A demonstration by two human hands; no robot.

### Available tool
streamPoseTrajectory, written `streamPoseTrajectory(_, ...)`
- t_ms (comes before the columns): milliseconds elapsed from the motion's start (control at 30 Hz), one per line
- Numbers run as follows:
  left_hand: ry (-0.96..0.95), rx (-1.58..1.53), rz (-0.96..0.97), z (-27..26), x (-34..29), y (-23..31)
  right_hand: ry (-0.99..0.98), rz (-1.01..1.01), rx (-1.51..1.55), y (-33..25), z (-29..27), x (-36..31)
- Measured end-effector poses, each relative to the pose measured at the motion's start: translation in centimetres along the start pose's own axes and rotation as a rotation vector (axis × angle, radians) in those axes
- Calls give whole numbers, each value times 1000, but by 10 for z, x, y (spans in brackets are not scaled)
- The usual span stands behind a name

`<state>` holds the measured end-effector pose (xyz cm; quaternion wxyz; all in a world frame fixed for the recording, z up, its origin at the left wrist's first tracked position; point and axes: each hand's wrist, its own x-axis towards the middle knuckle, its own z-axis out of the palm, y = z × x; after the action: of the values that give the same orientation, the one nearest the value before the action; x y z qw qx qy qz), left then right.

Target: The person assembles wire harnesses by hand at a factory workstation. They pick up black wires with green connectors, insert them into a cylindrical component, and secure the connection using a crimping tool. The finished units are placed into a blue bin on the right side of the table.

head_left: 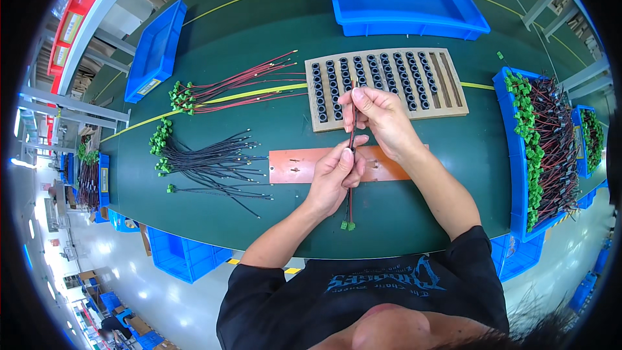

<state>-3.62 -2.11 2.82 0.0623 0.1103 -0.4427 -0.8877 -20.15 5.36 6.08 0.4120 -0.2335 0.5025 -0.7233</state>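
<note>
The left hand (pixel 338 172) has thumb and fingers closed round a pair of wires (pixel 352 200), one red, one black; the right hand (pixel 377 115) pinches them near their upper ends, thumb against forefinger. The fingers cover much of the pair's middle, and its tips are too small to make out clearly. Green connectors (pixel 348 225) hang at the lower end, toward the middle of the table's near edge. Beneath lies an orange plate (pixel 291 174), partly hidden by both hands and the right forearm. Beyond, toward the table's far edge, is a wooden tray (pixel 391 116) of black rings (pixel 322 117), a few blocked from view by the right hand.
</note>
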Motion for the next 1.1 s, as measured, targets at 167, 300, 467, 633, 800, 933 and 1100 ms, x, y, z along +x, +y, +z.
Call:
streamPoseTrajectory(167, 4, -90, 11, -6, 1, -4, 52, -5, -40, -2, 5, 0)
streamPoseTrajectory(300, 52, -32, 75, -1, 2, -4, 58, -74, -148, 5, 1, 1)
streamPoseTrajectory(467, 58, -83, 114, -4, 4, 1, 64, -98, 152, 13, 8, 1)
streamPoseTrajectory(633, -39, -74, 111, -9, 2, 2, -177, 31, 730, 5, 11, -3)
streamPoseTrajectory(800, -65, 38, 114, -5, -6, 11, -402, 114, 728, -26, 18, -17)
streamPoseTrajectory(933, -26, 1, 45, -6, -1, 20, -174, -50, 305, -28, 35, -31)
streamPoseTrajectory(1100, -101, -84, -50, 5, -9, -8, 33, 40, 410, -23, 34, -25)
